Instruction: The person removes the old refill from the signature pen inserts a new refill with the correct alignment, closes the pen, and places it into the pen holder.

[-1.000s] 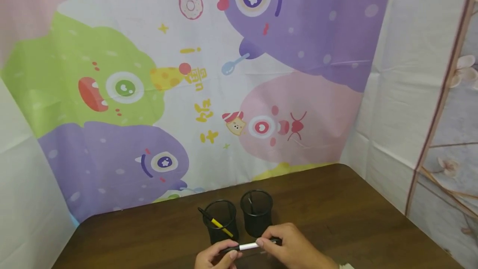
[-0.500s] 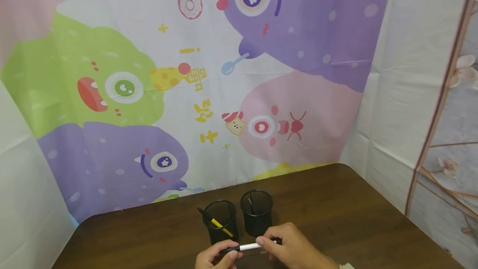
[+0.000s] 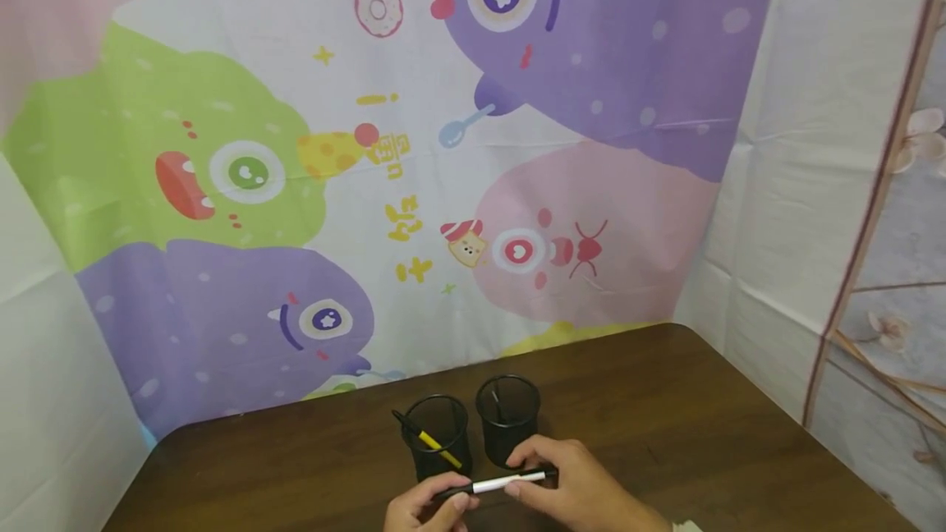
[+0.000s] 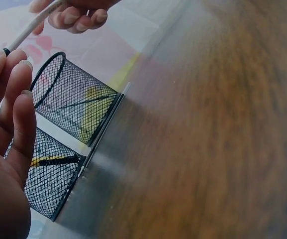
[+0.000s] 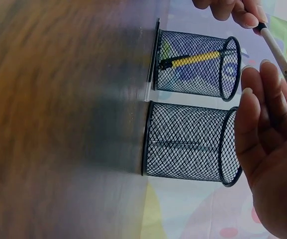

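A white pen with black ends (image 3: 493, 484) is held crosswise above the table's near edge. My left hand (image 3: 427, 506) pinches its left black end between thumb and fingers. At the other end, my right hand (image 3: 572, 483) has its thumb on the white barrel, the index finger raised off it and the fingers loosely apart around the pen; the right wrist view shows small print on the barrel (image 5: 282, 59). Just beyond the hands stand two black mesh pen cups, the left cup (image 3: 438, 433) with a yellow and black pen (image 3: 436, 443), and the right cup (image 3: 510, 425) with a thin dark stick-like item.
The cups stand close together on a brown wooden table (image 3: 296, 466). A thin pale rod-like item (image 4: 127, 88) lies by the cup bases in the left wrist view. Behind the table hangs a cartoon-printed cloth (image 3: 414, 187), with a white cloth (image 3: 769, 187) at the right.
My right index finger has lifted off the pen and the thumb has shifted lower, showing more of the white barrel. The left hand and the cups stay in place.
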`<act>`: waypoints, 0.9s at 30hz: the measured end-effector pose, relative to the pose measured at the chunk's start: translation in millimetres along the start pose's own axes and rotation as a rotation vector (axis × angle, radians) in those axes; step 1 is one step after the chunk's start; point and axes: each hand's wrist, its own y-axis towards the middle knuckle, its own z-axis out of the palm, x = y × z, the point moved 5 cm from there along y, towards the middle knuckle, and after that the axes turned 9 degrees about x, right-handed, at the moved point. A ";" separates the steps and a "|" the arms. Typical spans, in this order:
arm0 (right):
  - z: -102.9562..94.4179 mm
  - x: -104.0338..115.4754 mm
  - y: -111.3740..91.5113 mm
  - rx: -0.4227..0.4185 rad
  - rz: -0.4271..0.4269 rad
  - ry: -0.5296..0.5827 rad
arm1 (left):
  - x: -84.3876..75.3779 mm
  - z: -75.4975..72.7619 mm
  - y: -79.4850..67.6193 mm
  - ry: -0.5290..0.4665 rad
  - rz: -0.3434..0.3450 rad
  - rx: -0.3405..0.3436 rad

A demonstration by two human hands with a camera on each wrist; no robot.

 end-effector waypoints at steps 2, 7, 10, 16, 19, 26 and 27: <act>-0.2 0.6 0.0 -0.008 -0.034 -0.011 | -0.2 -0.1 -0.1 0.003 0.001 -0.005; 0.6 1.0 0.1 -0.009 -0.101 -0.005 | -1.6 -0.1 -1.0 0.004 -0.020 -0.009; 0.6 0.8 -0.1 -0.008 -0.122 0.002 | -2.0 -0.3 -1.1 0.001 -0.033 -0.016; 0.5 2.2 -0.7 -0.015 -0.160 -0.047 | -2.2 0.0 -1.2 -0.001 -0.047 -0.022; 0.7 3.5 -0.8 -0.014 -0.167 -0.065 | -1.8 -0.1 -1.4 0.000 -0.057 -0.022; 2.0 1.9 -0.1 -0.005 -0.140 -0.080 | -1.5 -0.8 -1.2 -0.004 -0.063 -0.017; 2.3 1.1 0.1 -0.001 -0.132 -0.074 | -1.6 -0.8 -1.0 -0.003 -0.062 -0.015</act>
